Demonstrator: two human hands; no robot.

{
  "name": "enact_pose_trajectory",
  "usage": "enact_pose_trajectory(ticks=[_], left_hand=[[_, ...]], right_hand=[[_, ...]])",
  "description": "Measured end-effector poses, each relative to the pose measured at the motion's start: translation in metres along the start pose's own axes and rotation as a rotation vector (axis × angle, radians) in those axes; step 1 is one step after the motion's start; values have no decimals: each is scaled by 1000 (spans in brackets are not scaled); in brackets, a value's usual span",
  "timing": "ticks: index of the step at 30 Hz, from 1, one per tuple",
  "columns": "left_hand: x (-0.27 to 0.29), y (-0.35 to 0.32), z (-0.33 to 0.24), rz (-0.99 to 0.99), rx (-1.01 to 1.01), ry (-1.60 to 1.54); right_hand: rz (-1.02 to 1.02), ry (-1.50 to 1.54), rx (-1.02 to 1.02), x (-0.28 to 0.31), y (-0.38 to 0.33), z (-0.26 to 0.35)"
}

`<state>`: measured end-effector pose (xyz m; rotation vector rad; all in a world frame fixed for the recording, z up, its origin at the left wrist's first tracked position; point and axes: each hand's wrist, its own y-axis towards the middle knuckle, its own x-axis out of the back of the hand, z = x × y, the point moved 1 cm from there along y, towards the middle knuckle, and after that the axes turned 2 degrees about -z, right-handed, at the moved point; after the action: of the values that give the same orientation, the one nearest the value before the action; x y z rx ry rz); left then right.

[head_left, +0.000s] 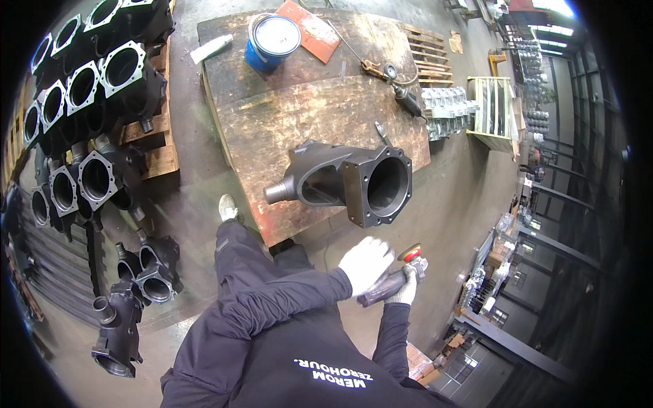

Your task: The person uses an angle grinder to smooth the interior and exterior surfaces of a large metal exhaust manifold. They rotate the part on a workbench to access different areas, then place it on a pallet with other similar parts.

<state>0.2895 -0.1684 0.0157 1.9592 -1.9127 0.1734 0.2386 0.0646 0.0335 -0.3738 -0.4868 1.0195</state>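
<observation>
My right hand (407,285), in a white glove, is closed around an angle grinder (382,288) near its head. The grinder's red-edged disc (410,253) points up, away from my body. Just left of the disc and above the grinder's body is my gloved left hand (366,264), slightly smeared by motion. Its fingers look stretched out, and nothing shows in them. Beyond both hands, a dark cast-metal housing (320,178) lies on the wooden tabletop (252,136). Its bolt-holed flange (355,194) with a wide round bore faces right, and a short pipe stub (277,192) sticks out left.
A blue bucket (262,58), a white tube (212,49), a red-brown sheet (309,34) and another power tool (407,100) lie on the table. Many similar housings (85,85) stand at left. Silvery castings (449,109) and a wooden pallet (428,58) are beyond the table's right edge.
</observation>
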Motion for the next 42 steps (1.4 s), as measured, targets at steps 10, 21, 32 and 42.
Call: enact_pose_trajectory(ticks=[10, 21, 32, 42], left_hand=[[0, 41, 43, -121, -6, 509], [-60, 97, 2, -335, 311, 526], [-94, 125, -11, -440, 508, 661], [-45, 31, -19, -511, 197, 781]], right_hand=[[15, -19, 7, -15, 26, 0], [167, -73, 47, -15, 170, -1], [241, -69, -40, 5, 255, 42], [296, 39, -70, 30, 253, 40]])
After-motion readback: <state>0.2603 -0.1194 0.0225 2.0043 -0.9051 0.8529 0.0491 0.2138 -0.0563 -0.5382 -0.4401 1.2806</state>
